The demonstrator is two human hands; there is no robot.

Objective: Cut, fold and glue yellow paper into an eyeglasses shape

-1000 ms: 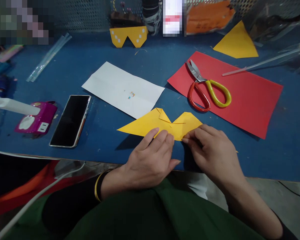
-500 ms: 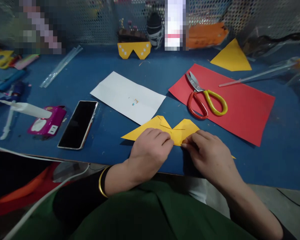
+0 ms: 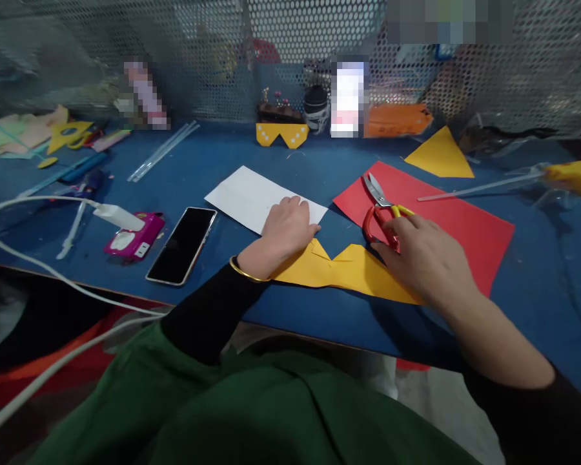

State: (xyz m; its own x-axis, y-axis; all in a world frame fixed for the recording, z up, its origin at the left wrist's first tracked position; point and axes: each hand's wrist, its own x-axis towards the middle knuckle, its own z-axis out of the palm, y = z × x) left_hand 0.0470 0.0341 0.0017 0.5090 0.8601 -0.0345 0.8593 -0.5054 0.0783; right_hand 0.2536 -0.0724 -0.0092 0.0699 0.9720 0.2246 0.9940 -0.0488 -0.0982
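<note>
By the yellow paper (image 3: pixel 336 274) near the counter's (image 3: pixel 319 310) front edge, the left hand (image 3: pixel 288 229), loosely spread, overlapped white paper (image 3: pixel 239 197); the right hand (image 3: pixel 428 258) covered the scissors' (image 3: pixel 381 201) handles, grip unclear.

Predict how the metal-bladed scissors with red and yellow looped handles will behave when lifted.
The scissors should feel rigid and fairly heavy for their size, judging by the metal blades. Lying flat, they probably won't roll. Because the loops stand apart, the halves may swing if only one is lifted.

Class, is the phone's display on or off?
Off: the phone lies face up, all black, with nothing lit. Asleep or powered down: cannot tell.
</note>
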